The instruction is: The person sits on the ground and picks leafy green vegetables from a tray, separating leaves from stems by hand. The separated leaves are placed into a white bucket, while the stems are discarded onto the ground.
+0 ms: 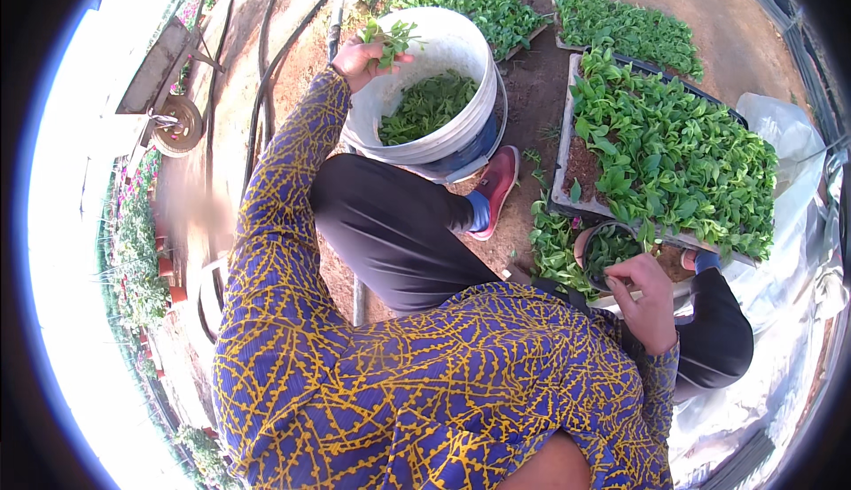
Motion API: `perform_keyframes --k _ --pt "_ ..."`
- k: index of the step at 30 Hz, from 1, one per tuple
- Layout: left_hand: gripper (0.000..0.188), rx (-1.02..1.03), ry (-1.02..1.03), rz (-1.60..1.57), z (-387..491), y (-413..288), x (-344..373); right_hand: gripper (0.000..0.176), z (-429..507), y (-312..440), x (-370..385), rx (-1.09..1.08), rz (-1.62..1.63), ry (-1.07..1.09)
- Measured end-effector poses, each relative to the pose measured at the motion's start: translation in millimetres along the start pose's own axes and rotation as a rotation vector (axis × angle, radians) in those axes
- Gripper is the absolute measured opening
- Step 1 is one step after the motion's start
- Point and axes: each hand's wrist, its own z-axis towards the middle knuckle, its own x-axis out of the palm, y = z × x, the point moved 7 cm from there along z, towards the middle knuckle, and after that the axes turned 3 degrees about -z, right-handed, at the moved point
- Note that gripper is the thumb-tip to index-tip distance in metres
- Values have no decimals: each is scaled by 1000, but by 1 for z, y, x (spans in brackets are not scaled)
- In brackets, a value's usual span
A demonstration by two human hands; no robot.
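Note:
My left hand (364, 63) is raised over the rim of a white plastic bucket (425, 31), shut on a small bunch of green plant cuttings (391, 39). Loose green leaves and shoots (432, 105) lie in the bottom of that bucket. Over on the right, my right hand (646, 302) hovers at the near rim of a small round pot (611, 256), its thumb and fingers curled close together. Whether anything is pinched between them cannot be made out. Dark green leaves fill the pot. Just beyond it sits a large tray of leafy seedlings (678, 157), with bare soil (585, 165) showing at its left end.
Two more seedling trays (469, 10) (625, 32) lie farther back. Cut greenery (555, 244) is heaped left of the pot. Black hoses (266, 84) run along the ground at left, near a wheeled cart (174, 124). Clear plastic sheeting (784, 151) covers the right side.

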Motion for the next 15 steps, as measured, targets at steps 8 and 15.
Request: perform_keyframes --k 8,15 --pt "35 88 551 -284 -94 -2 193 65 47 -8 14 40 909 -37" --pt "18 -75 606 -500 -147 84 285 72 39 -7 55 -104 1111 153"
